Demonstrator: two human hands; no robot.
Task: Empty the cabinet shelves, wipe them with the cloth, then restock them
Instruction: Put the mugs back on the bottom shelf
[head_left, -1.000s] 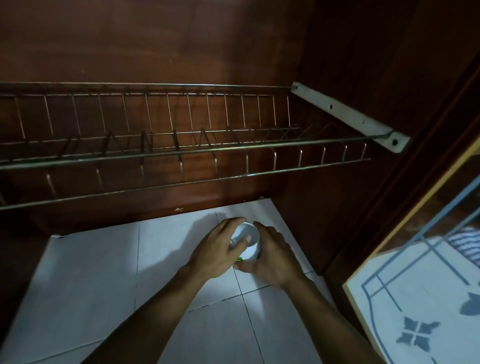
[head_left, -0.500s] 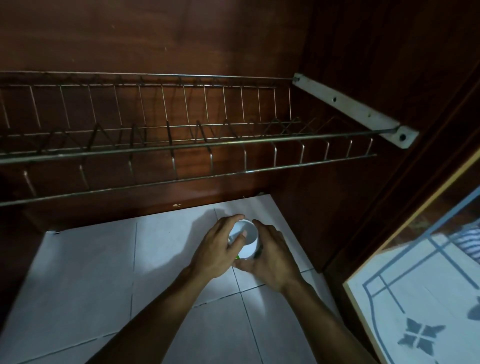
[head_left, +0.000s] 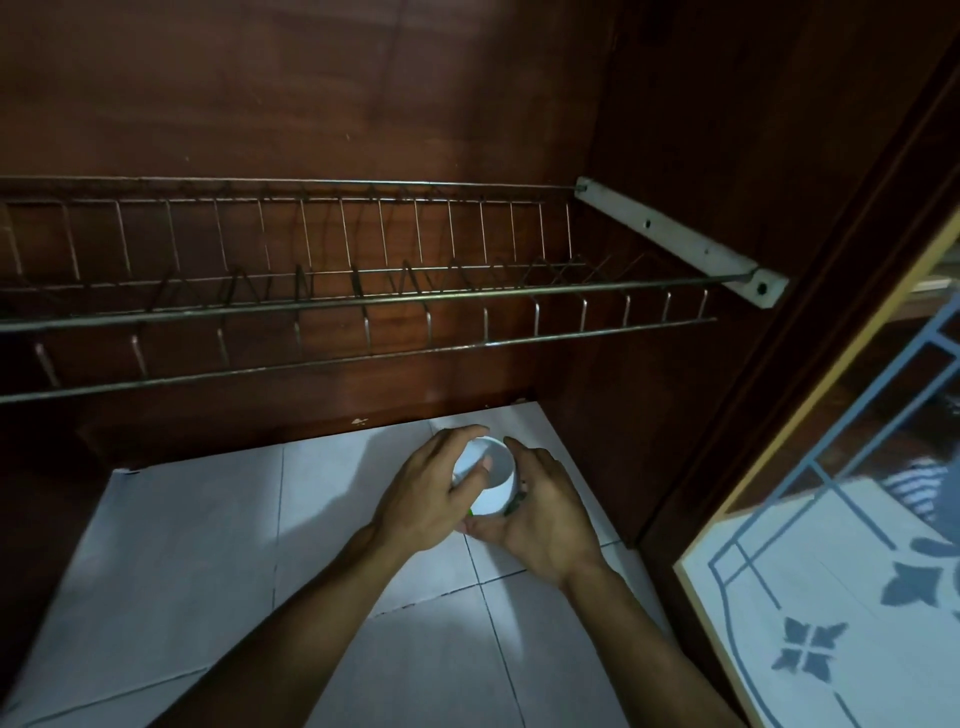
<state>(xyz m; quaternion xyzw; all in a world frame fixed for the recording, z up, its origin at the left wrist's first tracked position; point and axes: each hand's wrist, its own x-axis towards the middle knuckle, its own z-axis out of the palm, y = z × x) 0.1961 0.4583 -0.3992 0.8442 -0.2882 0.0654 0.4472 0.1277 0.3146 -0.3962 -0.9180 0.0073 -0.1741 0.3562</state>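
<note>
Your left hand (head_left: 431, 493) and right hand (head_left: 545, 514) curl round white cup (head_left: 496, 478), upright on tiled shelf (head_left: 208, 545), near right rear corner. Restocking or last removal, can't tell; next, keep cup level

We count one white cup (head_left: 496, 475) and two hands, namely the left hand (head_left: 426, 496) and the right hand (head_left: 543, 519). We count also one wire rack (head_left: 363, 306), one white bracket (head_left: 675, 240) on the wall, and one cabinet door (head_left: 831, 597) with glass.
</note>
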